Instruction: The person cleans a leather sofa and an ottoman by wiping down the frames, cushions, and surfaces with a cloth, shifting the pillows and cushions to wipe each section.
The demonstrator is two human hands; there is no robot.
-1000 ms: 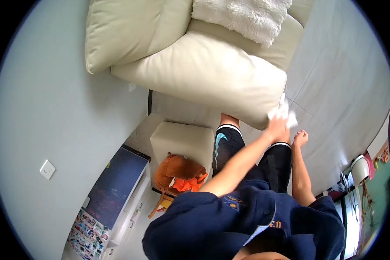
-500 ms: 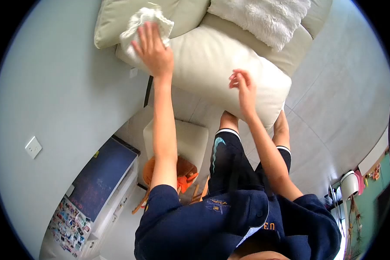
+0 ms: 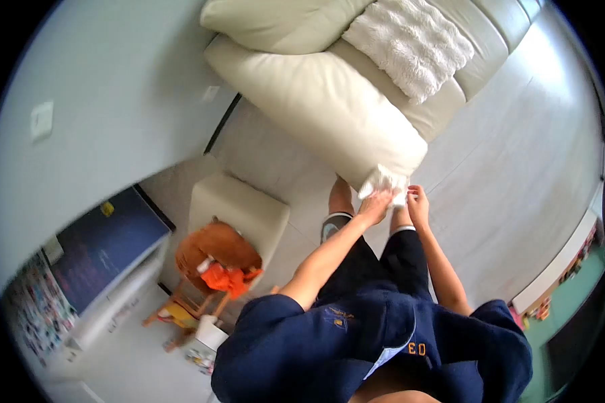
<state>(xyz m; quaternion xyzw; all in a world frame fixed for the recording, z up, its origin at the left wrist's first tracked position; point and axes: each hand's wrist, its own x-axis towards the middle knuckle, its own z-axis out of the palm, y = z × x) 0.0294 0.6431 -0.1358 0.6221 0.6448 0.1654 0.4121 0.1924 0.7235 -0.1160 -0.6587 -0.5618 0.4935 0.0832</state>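
in left hand (image 3: pixel 376 206), at the near end of the sofa arm (image 3: pixel 329 101), grasping a pale cloth (image 3: pixel 385 180), with right hand (image 3: pixel 418 207) curled just beside that end, can't tell if gripping too, probably handles light, soft and limp, best bunched at the middle.

Shows a crumpled off-white cloth (image 3: pixel 385 180) with a textured surface, gathered in loose folds under the fingers of the left hand (image 3: pixel 376 207), spreading ahead of the fingertips and reaching across to just beside the right hand (image 3: pixel 418 207), too blurred to tell whether touching there. Lies against the rounded near end of a padded cream sofa armrest (image 3: pixel 323 101). Extends, as a plump, smooth, softly creased armrest, from just ahead of both hands to well beyond the left hand, forward and leftward.
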